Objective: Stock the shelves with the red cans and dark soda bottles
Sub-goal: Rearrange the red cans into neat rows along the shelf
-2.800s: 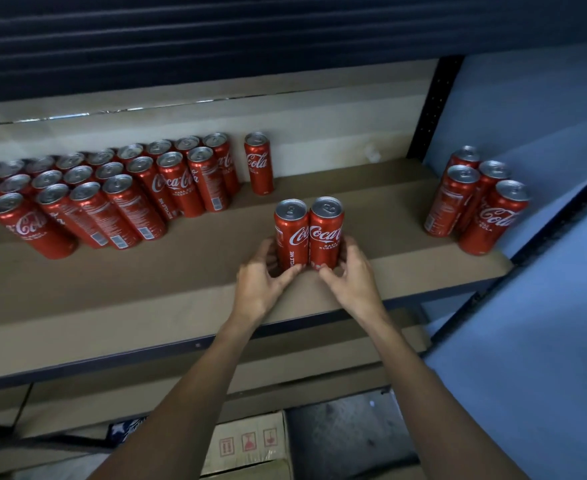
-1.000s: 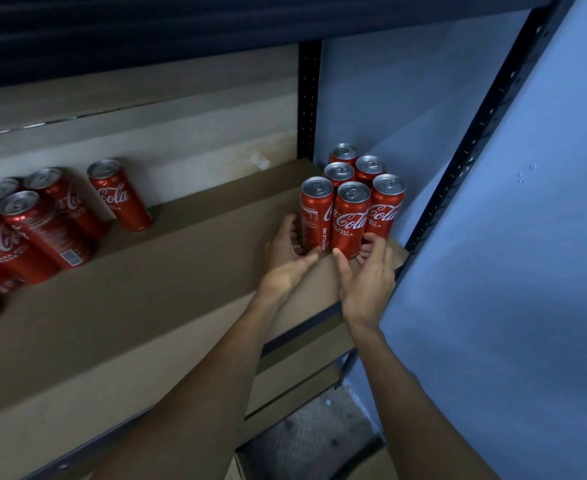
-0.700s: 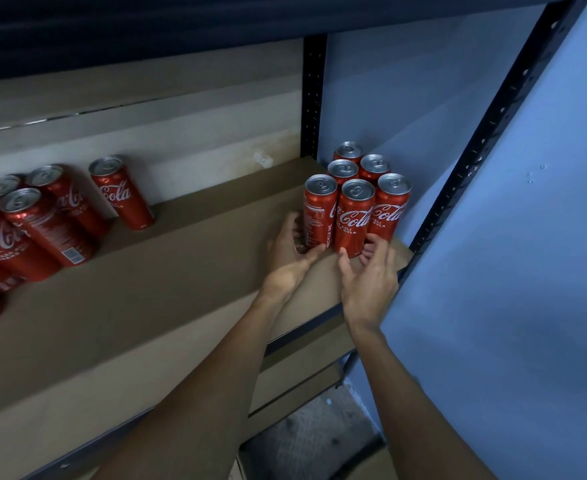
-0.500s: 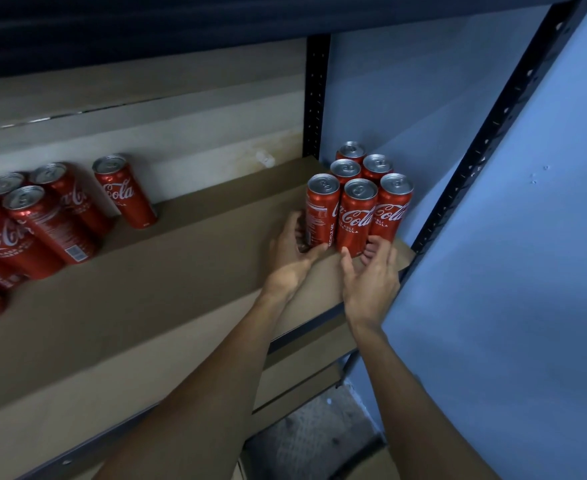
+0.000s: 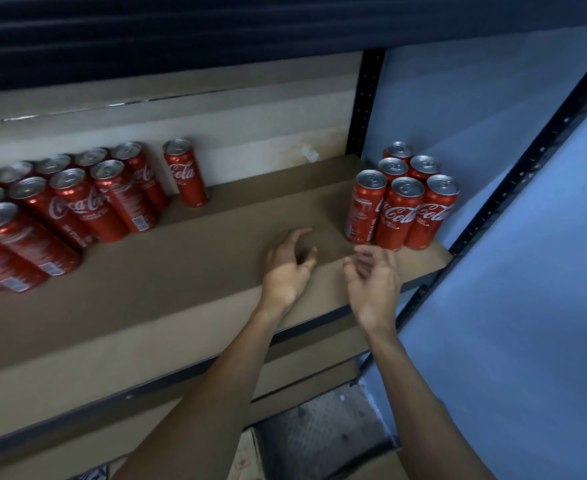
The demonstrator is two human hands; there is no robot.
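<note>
Several red cans stand upright in a tight cluster at the right end of the brown shelf board. A larger block of red cans fills the shelf's left side, with one single can standing apart by the back. My left hand hovers over the board left of the right cluster, fingers loosely curled, holding nothing. My right hand is just in front of that cluster, fingers relaxed and apart from the cans. No dark bottles are visible.
A black perforated upright stands at the shelf's back right, another black post at the front right. A blue wall closes the right side. A lower shelf board and a cardboard box lie below.
Both hands have let go of the two front cans in the right cluster and drawn back toward me. The view has swung left, showing more of the left block.
</note>
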